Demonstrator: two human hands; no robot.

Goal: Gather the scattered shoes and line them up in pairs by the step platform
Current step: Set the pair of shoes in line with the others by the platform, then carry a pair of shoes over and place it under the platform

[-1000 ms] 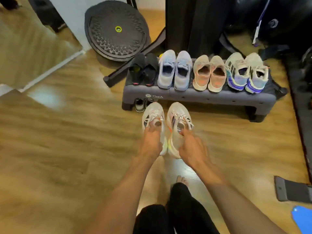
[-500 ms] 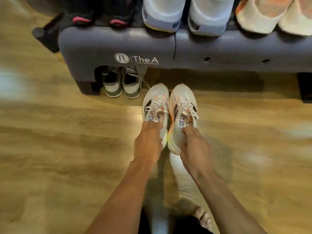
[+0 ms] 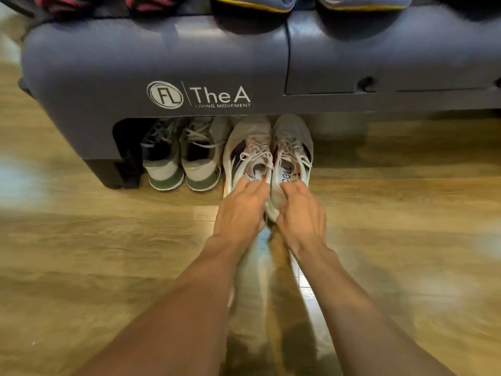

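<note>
Under step platform (image 3: 108,71) — white sneaker pair (image 3: 250,139).

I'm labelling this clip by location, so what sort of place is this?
Probably a gym or home workout room: a grey step platform printed "Living Movement", running shoes paired under it, more shoes on top, and a wood-look floor.

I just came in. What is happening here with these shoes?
A person grips a pair of white shoes by the heels: the left hand holds the left white shoe, the right hand the right white shoe. Their toes lie under the front edge of the grey step platform, beside a grey-and-green pair. Other shoes sit on top.
</note>
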